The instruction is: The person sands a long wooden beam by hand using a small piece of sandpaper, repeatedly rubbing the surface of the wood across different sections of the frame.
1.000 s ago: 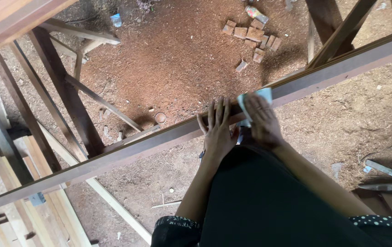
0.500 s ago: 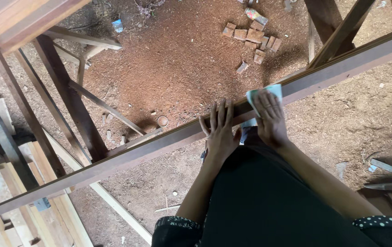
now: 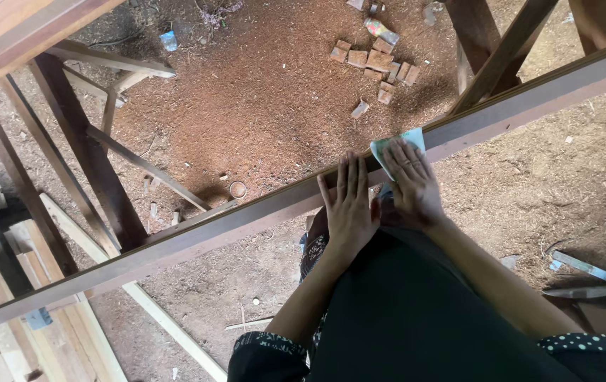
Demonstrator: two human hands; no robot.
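A long dark wooden beam (image 3: 197, 230) runs diagonally from the lower left to the upper right. My left hand (image 3: 349, 209) lies flat on it with fingers spread, holding nothing. Just to its right, my right hand (image 3: 412, 184) presses a pale green sheet of sandpaper (image 3: 398, 146) flat against the beam's top face. The sheet's upper edge sticks out beyond my fingertips. My dark clothing fills the lower middle of the view.
The floor below is covered in reddish sawdust (image 3: 274, 106). Small wood offcuts (image 3: 377, 60) lie at the top centre. Dark wooden frames (image 3: 90, 163) stand at left, pale planks (image 3: 48, 332) are stacked at lower left, and metal pieces (image 3: 579, 272) lie at right.
My right hand has slid the sandpaper up and to the right along the beam. My left hand has followed a little along the beam.
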